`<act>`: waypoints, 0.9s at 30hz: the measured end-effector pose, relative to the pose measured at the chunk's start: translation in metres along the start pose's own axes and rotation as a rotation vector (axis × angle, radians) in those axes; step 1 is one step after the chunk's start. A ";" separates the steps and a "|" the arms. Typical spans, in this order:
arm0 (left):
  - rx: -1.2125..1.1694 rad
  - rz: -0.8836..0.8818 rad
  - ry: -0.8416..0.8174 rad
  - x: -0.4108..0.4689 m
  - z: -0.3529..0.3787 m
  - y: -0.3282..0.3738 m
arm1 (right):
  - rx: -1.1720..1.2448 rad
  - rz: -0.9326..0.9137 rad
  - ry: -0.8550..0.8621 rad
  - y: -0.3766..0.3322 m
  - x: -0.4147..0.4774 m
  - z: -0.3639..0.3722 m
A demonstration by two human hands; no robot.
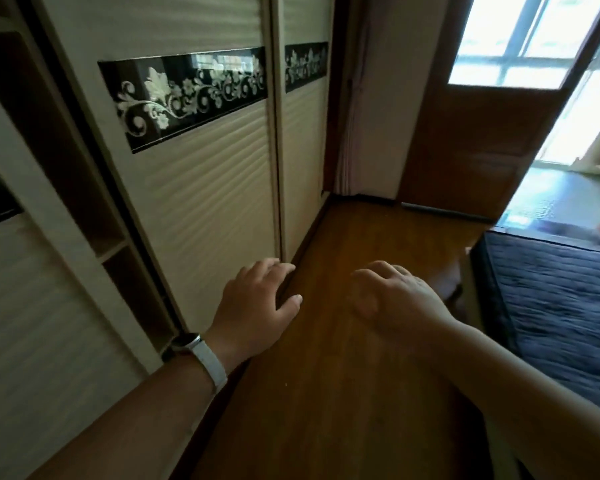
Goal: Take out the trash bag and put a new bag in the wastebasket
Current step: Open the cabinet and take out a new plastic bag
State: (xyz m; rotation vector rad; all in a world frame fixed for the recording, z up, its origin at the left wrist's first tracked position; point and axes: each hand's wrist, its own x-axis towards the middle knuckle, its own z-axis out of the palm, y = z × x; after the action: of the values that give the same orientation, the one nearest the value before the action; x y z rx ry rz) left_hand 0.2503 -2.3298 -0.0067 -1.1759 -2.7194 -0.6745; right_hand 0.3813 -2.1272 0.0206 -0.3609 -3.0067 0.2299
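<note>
On my far left runs a cream, ribbed sliding wardrobe door [25,306], and just past its edge there is a dark gap with brown wooden shelves [111,244] inside. Next comes a second cream ribbed wardrobe door [201,188], crossed by a glossy black band with a pale floral scroll pattern [187,95]; the same band carries on across a narrower third panel [303,140] beside it.

My left hand [257,306] is held out palm down in front of the foot of that middle door, fingers loosely spread and empty, near the door's bottom rail, though I cannot tell if the fingertips touch it. On that wrist I wear a white-strapped watch with a dark round face [201,355].

Between my arms stretches the brown wooden plank floor [326,393], reaching to a white wall corner [378,133] ahead. My right hand [392,303] hovers above the floor, palm down, fingers relaxed and slightly curled, holding nothing. The two hands are apart, with a clear strip of floor between them.

Further right stands a brown wooden door with a glass pane at its top [482,133], open onto a bright area with large windows [568,29]. At my lower right is the corner of a bed with a dark blue quilted mattress [561,323] on a pale frame [471,306].

Neither the trash bag nor the wastebasket shows anywhere in my view.
</note>
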 end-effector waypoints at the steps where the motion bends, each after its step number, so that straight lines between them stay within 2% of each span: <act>1: -0.001 0.011 -0.010 0.014 0.007 0.003 | -0.001 0.016 0.001 0.012 0.008 0.003; 5: 0.026 0.023 -0.034 0.070 0.033 0.012 | 0.024 0.043 0.005 0.060 0.053 0.013; 11: 0.080 -0.015 -0.020 0.171 0.061 0.034 | 0.075 -0.026 0.015 0.140 0.127 0.009; 18: 0.263 0.095 0.056 0.280 0.084 0.074 | 0.046 -0.064 0.059 0.234 0.210 -0.031; 27: 0.247 0.078 0.059 0.401 0.113 0.054 | 0.046 -0.061 0.097 0.289 0.312 -0.032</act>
State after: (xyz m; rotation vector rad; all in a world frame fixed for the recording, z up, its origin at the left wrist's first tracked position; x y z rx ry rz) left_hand 0.0182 -1.9801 0.0170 -1.1740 -2.5997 -0.3448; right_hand 0.1492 -1.7693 0.0315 -0.2682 -2.9064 0.2671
